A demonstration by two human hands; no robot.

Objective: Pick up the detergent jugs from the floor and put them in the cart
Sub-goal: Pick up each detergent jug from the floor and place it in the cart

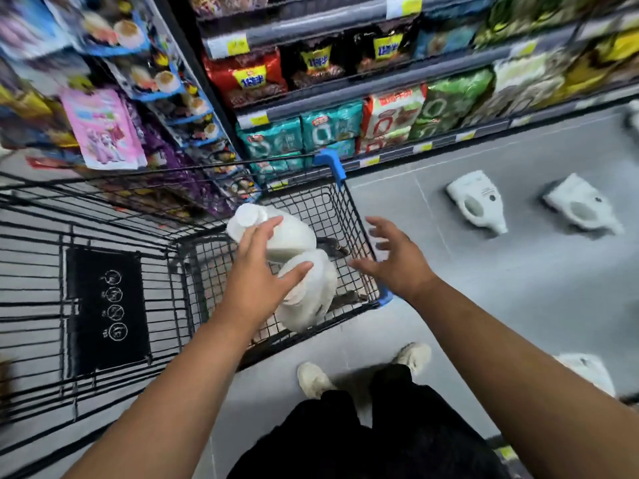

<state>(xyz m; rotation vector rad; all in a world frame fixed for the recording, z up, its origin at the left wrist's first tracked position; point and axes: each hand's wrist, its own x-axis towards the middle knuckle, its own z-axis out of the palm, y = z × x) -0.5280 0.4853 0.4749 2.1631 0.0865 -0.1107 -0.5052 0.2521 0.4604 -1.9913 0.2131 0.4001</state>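
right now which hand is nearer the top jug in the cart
Left. The left hand is at the top jug, fingers across its neck; the right hand is spread open to its right, over the cart rim.

Inside the cart (304, 202), at its right end, the upper jug (287, 236) lies on the lower jug (311, 295). The left hand (259, 274) is above them and the right hand (394, 257) is over the cart's right wall. On the floor (449, 305) right of the cart lie the nearest jug (479, 202), the second jug (584, 205) farther right, and the third jug (584, 371) well apart toward the person; the shelves (345, 126) stand beyond the cart's far side.
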